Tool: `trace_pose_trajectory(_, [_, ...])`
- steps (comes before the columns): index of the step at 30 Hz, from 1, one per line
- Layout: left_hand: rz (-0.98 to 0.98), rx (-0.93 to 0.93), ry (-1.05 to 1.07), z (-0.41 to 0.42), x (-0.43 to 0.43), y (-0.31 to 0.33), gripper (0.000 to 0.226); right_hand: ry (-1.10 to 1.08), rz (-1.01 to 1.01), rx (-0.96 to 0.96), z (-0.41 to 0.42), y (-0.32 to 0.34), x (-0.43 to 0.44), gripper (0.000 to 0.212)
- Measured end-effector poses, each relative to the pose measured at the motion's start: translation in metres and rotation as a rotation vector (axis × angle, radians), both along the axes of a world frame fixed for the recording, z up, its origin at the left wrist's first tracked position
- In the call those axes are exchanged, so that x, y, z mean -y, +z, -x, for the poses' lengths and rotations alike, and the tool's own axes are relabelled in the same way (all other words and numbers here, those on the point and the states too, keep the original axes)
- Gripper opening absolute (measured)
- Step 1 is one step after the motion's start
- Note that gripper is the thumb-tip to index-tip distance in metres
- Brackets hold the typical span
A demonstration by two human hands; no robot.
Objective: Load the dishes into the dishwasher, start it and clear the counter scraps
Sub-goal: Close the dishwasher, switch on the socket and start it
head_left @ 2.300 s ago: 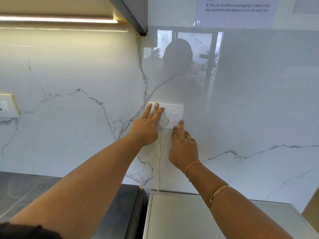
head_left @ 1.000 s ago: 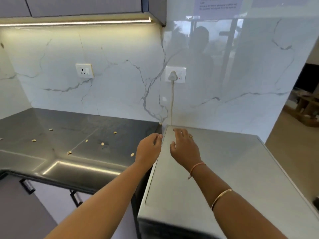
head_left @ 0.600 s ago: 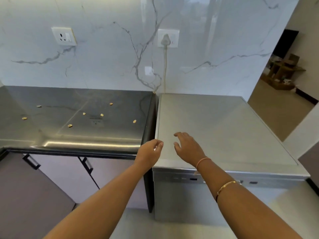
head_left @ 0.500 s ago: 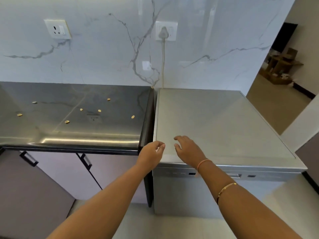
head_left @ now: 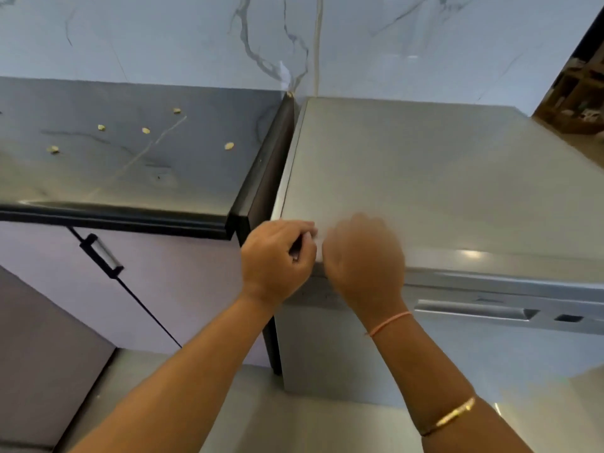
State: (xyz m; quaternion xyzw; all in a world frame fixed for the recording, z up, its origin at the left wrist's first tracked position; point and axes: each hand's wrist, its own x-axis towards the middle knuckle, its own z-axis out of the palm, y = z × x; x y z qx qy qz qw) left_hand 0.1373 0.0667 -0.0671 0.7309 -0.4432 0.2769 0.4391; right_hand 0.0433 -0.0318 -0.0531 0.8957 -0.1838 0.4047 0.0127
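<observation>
1. Looking down, you are facing the silver-grey, flat-topped freestanding dishwasher (head_left: 425, 174), which is standing with its left side just beside the end of the dark glossy stone counter (head_left: 163, 178).
2. You are keeping your left hand (head_left: 277, 256) at the dishwasher's front left corner, fingers curled into a loose fist with the thumb tip against the forefinger. Nothing is showing in its grasp.
3. You are holding your right hand (head_left: 362, 259) just beside the left, at the front edge of the dishwasher's top. It is blurred, with the knuckles bent away from you, so I cannot tell whether it is gripping the edge or clenched on nothing.
4. The dishwasher's door is sitting closed, and its long recessed grey handle (head_left: 474, 311) is lying to the right of your right wrist.
5. The small pale yellow scraps (head_left: 229, 145) are lying scattered across the counter, well apart from both hands.
6. A thin white power cord (head_left: 316, 44) is running down the white veined marble wall (head_left: 163, 34) to the gap behind the dishwasher.
7. Pale lilac cabinet doors (head_left: 183, 289) are showing under the counter, one carrying a black-and-silver bar handle (head_left: 101, 255).
</observation>
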Motion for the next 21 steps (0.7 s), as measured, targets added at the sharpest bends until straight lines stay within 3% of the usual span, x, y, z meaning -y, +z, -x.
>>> trace_pose_trajectory(2, [0.084,0.071,-0.03,-0.001,0.001,-0.007,0.019,-0.006,0.075,0.073,-0.002,-0.008,0.0,0.027])
trace_pose_trajectory(5, [0.13,0.027,-0.006,0.0,0.002,-0.01,0.024,-0.018,0.134,0.139,-0.007,-0.014,0.002,0.03])
trace_pose_trajectory(12, [0.086,0.081,0.235,0.005,0.007,-0.015,0.032,-0.081,0.27,0.332,-0.012,-0.024,0.003,0.031])
trace_pose_trajectory(17, [0.108,0.128,0.218,0.001,0.009,-0.019,0.028,-0.104,0.308,0.326,-0.008,-0.028,0.001,0.03])
trace_pose_trajectory(21, [0.245,0.113,0.101,-0.003,0.009,-0.027,0.028,-0.139,0.279,0.295,-0.009,-0.028,0.0,0.033])
